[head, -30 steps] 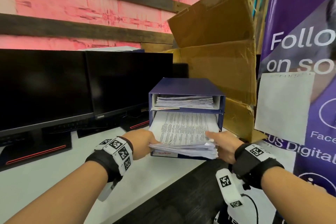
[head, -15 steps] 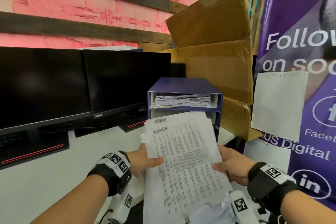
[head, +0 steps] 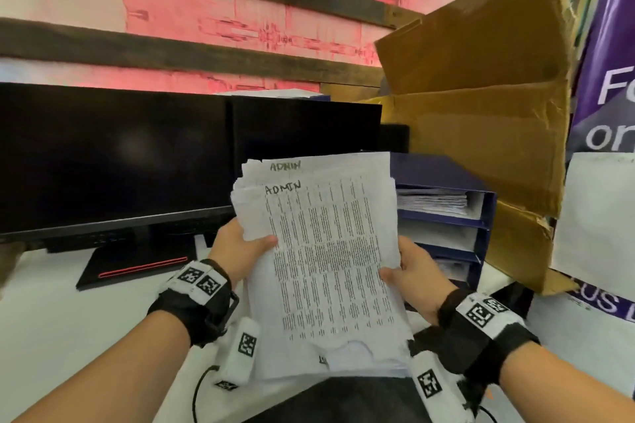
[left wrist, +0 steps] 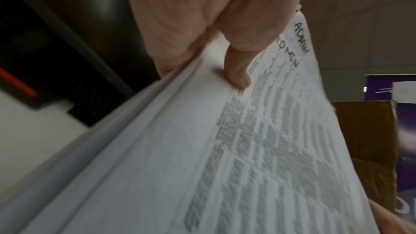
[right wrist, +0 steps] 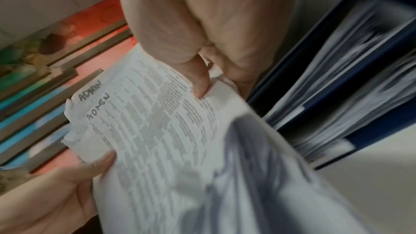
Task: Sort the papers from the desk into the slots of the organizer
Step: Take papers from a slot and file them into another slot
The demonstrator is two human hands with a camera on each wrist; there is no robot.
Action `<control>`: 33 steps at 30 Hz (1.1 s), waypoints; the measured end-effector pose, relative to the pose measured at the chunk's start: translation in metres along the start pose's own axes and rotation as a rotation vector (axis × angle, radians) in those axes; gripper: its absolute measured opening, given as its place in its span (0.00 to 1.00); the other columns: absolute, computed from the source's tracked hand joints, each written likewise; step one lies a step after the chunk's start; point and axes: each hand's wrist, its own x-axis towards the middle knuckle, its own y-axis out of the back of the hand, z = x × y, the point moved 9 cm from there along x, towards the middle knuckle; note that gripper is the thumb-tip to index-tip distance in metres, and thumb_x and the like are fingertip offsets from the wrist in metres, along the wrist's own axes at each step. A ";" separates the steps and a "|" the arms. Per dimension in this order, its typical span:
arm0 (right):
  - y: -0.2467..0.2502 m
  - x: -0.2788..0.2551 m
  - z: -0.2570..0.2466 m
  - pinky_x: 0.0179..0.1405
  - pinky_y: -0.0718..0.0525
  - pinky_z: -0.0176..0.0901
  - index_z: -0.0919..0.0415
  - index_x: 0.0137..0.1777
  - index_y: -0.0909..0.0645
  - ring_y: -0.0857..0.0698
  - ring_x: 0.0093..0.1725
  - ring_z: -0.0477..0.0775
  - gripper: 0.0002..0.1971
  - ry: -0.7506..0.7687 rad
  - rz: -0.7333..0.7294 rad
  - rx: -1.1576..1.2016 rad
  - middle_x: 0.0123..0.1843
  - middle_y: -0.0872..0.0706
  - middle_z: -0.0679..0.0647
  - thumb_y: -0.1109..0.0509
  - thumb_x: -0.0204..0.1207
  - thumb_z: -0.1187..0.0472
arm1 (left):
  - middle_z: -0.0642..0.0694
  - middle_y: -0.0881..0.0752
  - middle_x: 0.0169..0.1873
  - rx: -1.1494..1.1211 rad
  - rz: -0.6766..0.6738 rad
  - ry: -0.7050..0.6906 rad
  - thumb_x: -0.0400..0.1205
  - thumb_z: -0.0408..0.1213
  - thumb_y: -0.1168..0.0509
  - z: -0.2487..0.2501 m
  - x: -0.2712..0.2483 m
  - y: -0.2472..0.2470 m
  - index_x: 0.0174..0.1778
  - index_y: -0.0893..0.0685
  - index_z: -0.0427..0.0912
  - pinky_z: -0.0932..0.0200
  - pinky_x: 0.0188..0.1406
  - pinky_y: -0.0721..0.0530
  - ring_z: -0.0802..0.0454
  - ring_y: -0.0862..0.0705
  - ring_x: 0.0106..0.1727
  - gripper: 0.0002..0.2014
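Pulled clear of the organizer's middle slot since a second ago and tilted up toward the head camera: paper stack [head: 330,261], now held in front of the chest, above the near desk edge, top sheets marked "ADMIN" by hand. Gripped at mid-height on both long edges: left hand [head: 237,251] with thumb curled over the printed face and fingers behind; right hand [head: 412,273] likewise, thumb pinching the right margin (clearest in the right wrist view). Lower edge sagging and curled, corners ragged and uneven.

Advice for the step in hand, judged from the label: read the heading, square the stack by tapping its lower edge on the desk, then feed it flat, leading edge first, into the matching slot, both thumbs kept on top to stop sheets fanning.

Just behind and right of the stack: blue organizer [head: 457,216], three slots visible, top one holding papers, middle one apparently vacant. Beneath: white desk [head: 68,319]. To the left: two dark monitors [head: 120,161]. Behind the organizer: opened cardboard box [head: 481,96]. At far right: purple banner [head: 604,79]. Background: pink wall with dark wooden slats [head: 206,10].
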 end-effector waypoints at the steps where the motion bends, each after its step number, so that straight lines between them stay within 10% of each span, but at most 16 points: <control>1: -0.009 0.009 -0.007 0.57 0.12 0.53 0.47 0.66 0.23 0.13 0.61 0.50 0.24 0.034 0.025 0.014 0.60 0.12 0.45 0.35 0.78 0.75 | 0.47 0.12 0.58 0.027 0.056 -0.049 0.77 0.30 0.28 0.012 0.001 0.012 0.61 0.18 0.47 0.42 0.61 0.16 0.48 0.13 0.56 0.18; 9: -0.115 0.045 -0.059 0.67 0.21 0.41 0.48 0.74 0.33 0.19 0.67 0.46 0.28 0.243 -0.039 0.043 0.65 0.19 0.43 0.42 0.80 0.76 | 0.56 0.17 0.54 0.118 0.221 -0.202 0.81 0.32 0.33 0.040 -0.014 0.059 0.66 0.29 0.54 0.63 0.47 0.16 0.61 0.16 0.52 0.21; 15: -0.111 0.060 -0.089 0.39 0.17 0.24 0.43 0.78 0.44 0.19 0.57 0.36 0.36 0.369 0.052 0.219 0.61 0.24 0.37 0.37 0.79 0.77 | 0.50 0.16 0.53 -0.025 0.347 -0.200 0.73 0.32 0.23 0.034 -0.005 0.100 0.63 0.30 0.52 0.59 0.44 0.11 0.57 0.12 0.48 0.28; 20: -0.113 0.064 -0.111 0.57 0.18 0.35 0.36 0.82 0.58 0.22 0.62 0.30 0.47 0.513 0.140 0.063 0.62 0.31 0.32 0.37 0.78 0.76 | 0.54 0.18 0.54 0.096 0.303 -0.288 0.76 0.32 0.26 0.054 0.004 0.086 0.68 0.34 0.55 0.61 0.46 0.11 0.60 0.13 0.48 0.31; 22: -0.100 0.066 -0.117 0.63 0.21 0.37 0.33 0.80 0.56 0.26 0.68 0.38 0.49 0.564 0.264 0.022 0.69 0.32 0.41 0.34 0.75 0.77 | 0.58 0.20 0.55 0.163 0.297 -0.384 0.76 0.31 0.27 0.067 0.002 0.085 0.72 0.38 0.58 0.69 0.47 0.14 0.65 0.15 0.50 0.35; 26: -0.101 0.064 -0.132 0.61 0.39 0.09 0.46 0.78 0.36 0.34 0.64 0.19 0.33 0.682 0.286 -0.217 0.71 0.29 0.46 0.34 0.78 0.73 | 0.63 0.24 0.62 0.480 0.225 -0.593 0.80 0.37 0.31 0.092 -0.003 0.067 0.69 0.33 0.64 0.82 0.58 0.31 0.74 0.25 0.61 0.27; 31: -0.085 0.075 -0.128 0.59 0.19 0.40 0.46 0.61 0.25 0.18 0.57 0.45 0.17 0.612 0.267 -0.128 0.55 0.19 0.41 0.32 0.79 0.67 | 0.63 0.18 0.48 0.598 0.256 -0.725 0.82 0.38 0.33 0.107 0.003 0.070 0.55 0.16 0.48 0.82 0.54 0.28 0.73 0.21 0.53 0.08; 33: -0.080 0.076 -0.124 0.44 0.15 0.33 0.47 0.59 0.26 0.16 0.53 0.48 0.15 0.579 0.251 -0.046 0.52 0.19 0.42 0.31 0.79 0.67 | 0.62 0.17 0.42 0.534 0.284 -0.675 0.81 0.38 0.32 0.108 0.007 0.081 0.47 0.17 0.51 0.82 0.50 0.26 0.71 0.20 0.49 0.03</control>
